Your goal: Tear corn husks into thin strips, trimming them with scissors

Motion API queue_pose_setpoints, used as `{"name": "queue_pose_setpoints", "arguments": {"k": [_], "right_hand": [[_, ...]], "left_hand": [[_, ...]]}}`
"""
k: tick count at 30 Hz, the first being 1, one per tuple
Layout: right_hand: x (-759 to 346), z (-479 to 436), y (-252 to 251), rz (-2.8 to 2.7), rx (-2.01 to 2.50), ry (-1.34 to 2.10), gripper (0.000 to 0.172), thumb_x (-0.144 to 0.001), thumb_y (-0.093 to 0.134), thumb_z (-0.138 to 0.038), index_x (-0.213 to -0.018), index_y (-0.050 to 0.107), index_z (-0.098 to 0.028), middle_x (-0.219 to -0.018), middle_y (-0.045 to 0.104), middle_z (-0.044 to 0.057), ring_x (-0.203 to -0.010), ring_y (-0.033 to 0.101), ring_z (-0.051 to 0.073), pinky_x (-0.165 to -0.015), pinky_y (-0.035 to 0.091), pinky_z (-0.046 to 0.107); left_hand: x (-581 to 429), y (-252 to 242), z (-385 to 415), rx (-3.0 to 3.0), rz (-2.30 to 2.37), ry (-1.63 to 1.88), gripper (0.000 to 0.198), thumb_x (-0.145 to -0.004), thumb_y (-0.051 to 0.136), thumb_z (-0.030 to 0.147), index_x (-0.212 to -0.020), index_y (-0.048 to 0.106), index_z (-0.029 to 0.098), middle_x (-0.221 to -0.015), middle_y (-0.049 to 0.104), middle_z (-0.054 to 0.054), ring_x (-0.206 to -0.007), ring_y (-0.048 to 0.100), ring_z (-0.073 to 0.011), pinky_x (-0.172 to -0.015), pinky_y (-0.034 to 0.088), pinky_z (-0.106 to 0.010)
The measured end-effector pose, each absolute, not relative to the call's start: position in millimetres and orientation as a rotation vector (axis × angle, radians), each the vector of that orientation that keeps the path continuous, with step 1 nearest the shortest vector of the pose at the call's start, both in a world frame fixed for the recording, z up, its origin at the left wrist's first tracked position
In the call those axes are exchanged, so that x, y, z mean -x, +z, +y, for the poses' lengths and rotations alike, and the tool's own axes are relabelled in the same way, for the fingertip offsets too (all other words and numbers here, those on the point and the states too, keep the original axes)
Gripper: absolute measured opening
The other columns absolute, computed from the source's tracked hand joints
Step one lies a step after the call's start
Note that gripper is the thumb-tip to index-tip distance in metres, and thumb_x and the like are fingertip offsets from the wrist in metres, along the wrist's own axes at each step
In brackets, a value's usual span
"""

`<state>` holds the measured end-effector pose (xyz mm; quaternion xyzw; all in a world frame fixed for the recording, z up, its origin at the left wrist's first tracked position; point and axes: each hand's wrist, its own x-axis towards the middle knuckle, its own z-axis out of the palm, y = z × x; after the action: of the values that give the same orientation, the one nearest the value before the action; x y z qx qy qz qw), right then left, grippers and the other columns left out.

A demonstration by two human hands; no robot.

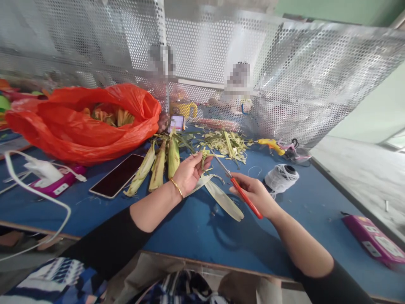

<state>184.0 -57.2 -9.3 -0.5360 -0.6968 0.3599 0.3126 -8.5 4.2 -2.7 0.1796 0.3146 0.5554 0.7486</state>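
My left hand (188, 173), with a gold bangle at its wrist, pinches a small bunch of yellow-green corn husk strips (205, 154). My right hand (256, 194) grips scissors (246, 197) with red handles. Their metal blades point up and left, close to the bunch; whether they touch it I cannot tell. Below the hands, a long pale husk leaf (223, 198) lies flat on the blue table (190, 228). Three husk-wrapped corn ears (158, 166) lie side by side left of my left hand. Behind the hands spreads a heap of husk trimmings (229, 143).
An orange-red plastic bag (85, 139) holding husk pieces stands at back left. A phone (117, 175) and a purple power strip (58, 181) with a white charger lie before it. Right are a white thread spool (281, 178), a yellow glue gun (271, 145) and a purple box (373, 240). A perforated metal screen (202, 46) closes the back.
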Motion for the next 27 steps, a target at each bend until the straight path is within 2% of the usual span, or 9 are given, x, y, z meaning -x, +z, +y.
{"name": "queue_pose_setpoints", "arguments": {"k": [4,10,18,23,27], "right_hand": [[-184.3,-57.0,-10.5,-1.849,1.416,0.931,0.035,-0.079,0.061,-0.047,-0.099,0.065,-0.018,-0.07,0.047,-0.003,-0.066,0.04,0.013,-0.061,0.037,0.026],[-182.2,-57.9,-8.5,-1.833,1.432,0.933,0.035,-0.078,0.062,-0.048,-0.098,0.065,-0.018,-0.068,0.047,-0.003,-0.064,0.041,0.012,-0.06,0.037,0.025],[-178.7,-60.5,-3.2,-1.833,1.398,0.947,0.035,-0.077,0.062,-0.053,-0.081,0.062,-0.018,-0.07,0.052,-0.001,-0.067,0.043,0.013,-0.059,0.037,0.024],[-177.7,-61.0,-4.1,-1.797,1.412,0.971,0.043,-0.077,0.061,-0.058,-0.085,0.064,-0.016,-0.061,0.044,-0.004,-0.054,0.035,0.009,-0.052,0.033,0.024],[-179.8,-58.1,-5.6,-1.785,1.571,0.708,0.05,-0.075,0.059,-0.061,-0.092,0.067,-0.016,-0.058,0.047,-0.004,-0.052,0.039,0.011,-0.052,0.034,0.025]], "left_hand": [[5.9,-1.9,2.7,-0.37,0.682,1.22,0.023,-0.092,0.051,0.006,-0.071,0.058,0.013,-0.071,0.07,-0.004,-0.069,0.069,-0.009,-0.075,0.053,-0.02],[4.5,-3.8,3.4,-0.34,0.662,1.214,0.023,-0.092,0.051,0.005,-0.071,0.058,0.013,-0.069,0.069,-0.003,-0.067,0.069,-0.0096,-0.069,0.054,-0.018],[4.8,-3.6,4.0,-0.331,0.661,1.186,0.023,-0.093,0.049,0.006,-0.074,0.059,0.012,-0.073,0.071,-0.005,-0.067,0.069,-0.0096,-0.066,0.054,-0.017],[6.7,-4.7,5.5,-0.338,0.67,1.184,0.022,-0.093,0.05,0.008,-0.075,0.06,0.013,-0.072,0.07,-0.004,-0.066,0.069,-0.0091,-0.066,0.054,-0.018],[10.0,-6.8,6.5,-0.353,0.73,1.184,0.013,-0.089,0.06,0.013,-0.076,0.06,0.015,-0.072,0.07,-0.001,-0.064,0.068,-0.0093,-0.065,0.053,-0.02]]}}
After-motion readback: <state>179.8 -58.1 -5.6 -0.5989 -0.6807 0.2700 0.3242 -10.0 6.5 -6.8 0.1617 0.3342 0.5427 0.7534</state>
